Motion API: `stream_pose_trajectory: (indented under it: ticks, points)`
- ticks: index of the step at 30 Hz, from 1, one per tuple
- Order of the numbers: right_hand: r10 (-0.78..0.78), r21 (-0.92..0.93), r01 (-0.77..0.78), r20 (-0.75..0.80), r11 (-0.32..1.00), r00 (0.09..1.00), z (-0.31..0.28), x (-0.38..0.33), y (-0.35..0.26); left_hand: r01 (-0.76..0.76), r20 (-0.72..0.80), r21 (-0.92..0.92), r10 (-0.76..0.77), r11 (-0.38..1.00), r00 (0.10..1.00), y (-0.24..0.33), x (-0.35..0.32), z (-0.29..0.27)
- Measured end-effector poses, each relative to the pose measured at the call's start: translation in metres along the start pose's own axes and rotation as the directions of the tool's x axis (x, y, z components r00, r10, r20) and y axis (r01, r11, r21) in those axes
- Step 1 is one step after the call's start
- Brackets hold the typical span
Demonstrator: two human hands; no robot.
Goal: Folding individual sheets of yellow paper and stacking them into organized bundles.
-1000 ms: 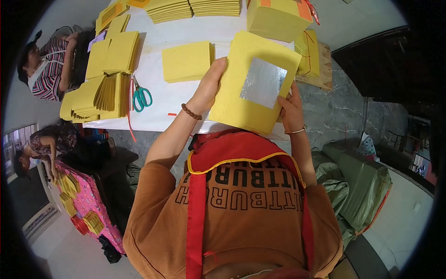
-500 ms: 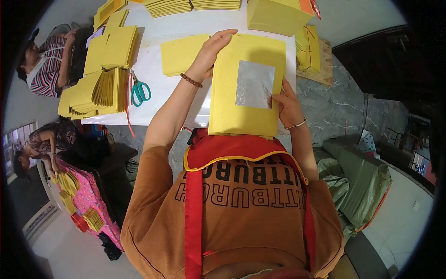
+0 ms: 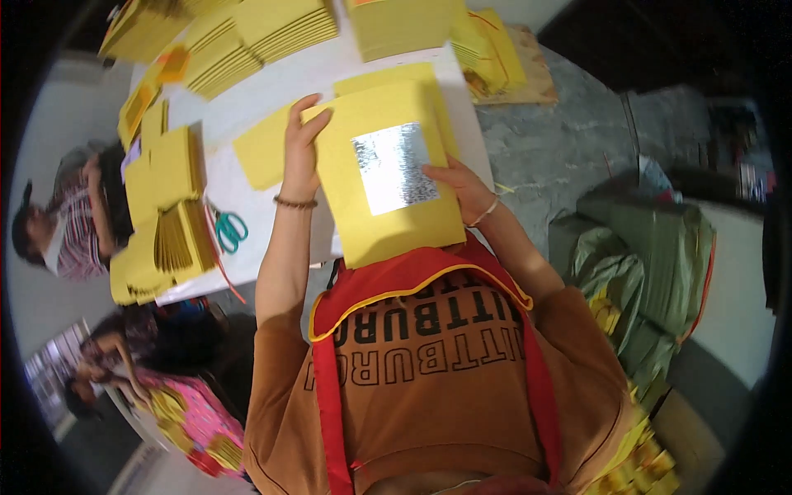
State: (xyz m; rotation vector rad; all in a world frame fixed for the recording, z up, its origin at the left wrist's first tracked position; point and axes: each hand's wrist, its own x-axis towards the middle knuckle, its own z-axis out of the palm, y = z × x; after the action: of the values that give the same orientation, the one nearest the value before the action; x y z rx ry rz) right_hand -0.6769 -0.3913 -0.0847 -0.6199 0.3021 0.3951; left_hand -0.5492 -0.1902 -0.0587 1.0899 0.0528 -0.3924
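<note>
View turned since previous frame. Yellow paper stack [image 3: 404,235] held over white-covered table [image 3: 219,177]'s near edge; silver foil square [image 3: 394,169] now lit brighter. Stack pinched by right hand [image 3: 472,190], thumb on top; left hand [image 3: 300,153] fingers placed along stack, grip unclear. Brown shirt [image 3: 437,412] lettered. Grey marbled floor [image 3: 536,144] seen right of table.

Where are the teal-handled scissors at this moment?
In the head view, the scissors lie on the white table, left of the person's left hand and just right of the folded yellow paper stack.
</note>
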Motion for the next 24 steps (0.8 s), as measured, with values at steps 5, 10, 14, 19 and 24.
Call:
stream_pose_trajectory:
  ticks: [5,10,14,19,24]
  points:
    - [-0.233,-0.001,0.236,-0.149,0.972,0.961,0.021,-0.009,0.001,0.211,0.186,-0.039,-0.2,0.977,0.962,-0.006,-0.046,0.006]
    - [-0.339,-0.011,0.339,-0.061,0.941,0.939,0.027,-0.026,0.003,0.206,0.19,0.23,-0.251,0.951,0.949,-0.002,-0.066,0.016]
    - [-0.275,0.146,0.269,0.028,0.952,0.961,0.022,-0.036,0.009,0.127,0.25,0.293,-0.204,0.948,0.947,0.008,-0.064,0.025]
    - [-0.387,0.132,0.394,-0.078,0.91,0.919,0.016,-0.03,0.036,0.154,0.308,0.214,-0.217,0.964,0.926,0.006,-0.065,0.025]
    - [-0.395,0.04,0.43,-0.326,0.902,0.859,0.017,-0.045,0.025,0.18,0.382,0.391,-0.336,0.903,0.861,-0.006,-0.065,0.033]
